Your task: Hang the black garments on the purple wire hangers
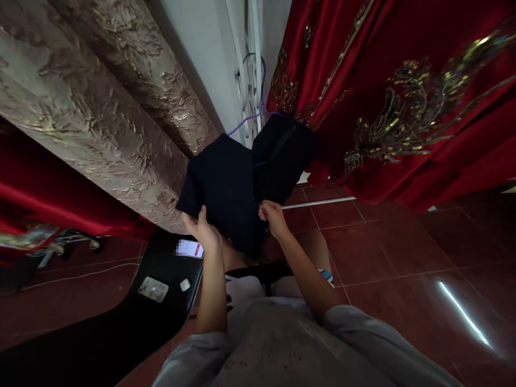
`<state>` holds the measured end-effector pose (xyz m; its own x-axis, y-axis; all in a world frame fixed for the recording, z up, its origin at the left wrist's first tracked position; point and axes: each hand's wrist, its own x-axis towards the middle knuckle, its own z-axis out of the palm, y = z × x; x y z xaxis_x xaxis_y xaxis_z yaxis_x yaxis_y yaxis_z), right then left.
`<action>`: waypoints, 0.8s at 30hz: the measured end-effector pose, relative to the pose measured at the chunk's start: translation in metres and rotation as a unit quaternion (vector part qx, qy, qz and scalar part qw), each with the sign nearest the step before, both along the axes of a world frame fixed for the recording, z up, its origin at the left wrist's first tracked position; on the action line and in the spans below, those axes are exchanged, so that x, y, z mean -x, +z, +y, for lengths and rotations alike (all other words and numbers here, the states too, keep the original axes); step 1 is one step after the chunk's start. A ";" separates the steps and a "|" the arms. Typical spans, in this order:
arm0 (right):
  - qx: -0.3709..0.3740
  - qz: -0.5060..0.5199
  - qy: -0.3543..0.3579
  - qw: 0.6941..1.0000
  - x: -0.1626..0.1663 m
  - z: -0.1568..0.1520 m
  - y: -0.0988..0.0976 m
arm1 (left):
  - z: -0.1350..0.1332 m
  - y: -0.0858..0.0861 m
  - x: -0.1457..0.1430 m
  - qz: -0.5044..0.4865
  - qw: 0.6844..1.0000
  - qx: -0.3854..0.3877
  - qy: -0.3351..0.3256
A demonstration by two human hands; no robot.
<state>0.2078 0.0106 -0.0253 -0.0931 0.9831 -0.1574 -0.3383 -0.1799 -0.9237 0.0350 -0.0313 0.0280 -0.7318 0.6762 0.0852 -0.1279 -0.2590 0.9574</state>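
Note:
A dark navy cloth garment [229, 183] hangs in front of me above my lap, its kind unclear among the dark folds. Purple cord or hanger wire [250, 119] shows at its top. At the garment's lower left edge is my left hand [207, 232], thumb raised apart from the fingers and palm turned toward the cloth. My right hand [273, 216] has its fingers curled together at the lower right edge of the garment, seemingly pinching the fabric there.
A black bench [105, 322] to my left carries a lit phone [191, 248], another phone [153, 289] and a small white case [185, 285]. Beige textured fabric [133, 123] hangs left, red sequined fabric [363, 97] right. White metal bars [258, 43] stand behind. Red tiles [379, 252] cover the floor.

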 end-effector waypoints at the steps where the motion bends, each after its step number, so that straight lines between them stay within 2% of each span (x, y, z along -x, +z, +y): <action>1: 0.005 -0.004 -0.009 1.000 -0.007 -0.006 -0.002 | -0.001 -0.007 -0.002 0.034 0.997 -0.019 0.070; 2: 0.012 -0.011 -0.013 1.000 -0.013 -0.012 -0.003 | -0.003 -0.014 -0.005 0.066 0.992 -0.028 0.106; 3: 0.018 -0.020 -0.012 1.000 -0.018 -0.019 -0.004 | -0.005 -0.022 -0.010 0.095 0.991 -0.025 0.092; 5: 0.022 -0.045 0.011 0.999 -0.023 -0.030 -0.004 | -0.009 -0.038 -0.027 0.137 0.988 0.004 -0.068; 7: 0.006 -0.077 0.046 0.996 -0.024 -0.037 -0.002 | -0.011 -0.052 -0.047 0.167 0.957 0.027 -0.237; 8: -0.006 -0.092 0.062 0.994 -0.024 -0.038 0.001 | -0.012 -0.057 -0.056 0.174 0.943 0.031 -0.282; 9: -0.018 -0.106 0.075 0.991 -0.024 -0.037 0.006 | -0.011 -0.060 -0.064 0.175 0.937 0.030 -0.301; 11: -0.039 -0.122 0.093 0.987 -0.024 -0.030 0.020 | -0.008 -0.064 -0.074 0.169 0.940 0.021 -0.294; 13: -0.052 -0.112 0.081 0.989 -0.026 -0.013 0.043 | -0.002 -0.066 -0.077 0.166 0.946 0.015 -0.280; 15: -0.071 -0.076 0.018 0.994 -0.029 0.012 0.076 | 0.006 -0.068 -0.077 0.162 0.951 0.019 -0.265; 17: -0.122 -0.049 -0.071 0.989 -0.031 0.038 0.113 | 0.013 -0.070 -0.076 0.160 0.951 0.028 -0.263; 19: -0.151 -0.047 -0.094 0.983 -0.031 0.059 0.145 | 0.020 -0.070 -0.074 0.163 0.944 0.034 -0.283; 22: -0.177 -0.073 -0.042 0.980 -0.026 0.067 0.173 | 0.030 -0.053 -0.072 0.174 0.931 0.039 -0.319; 24: -0.190 -0.090 -0.004 0.978 -0.023 0.060 0.179 | 0.037 -0.025 -0.068 0.170 0.926 0.012 -0.337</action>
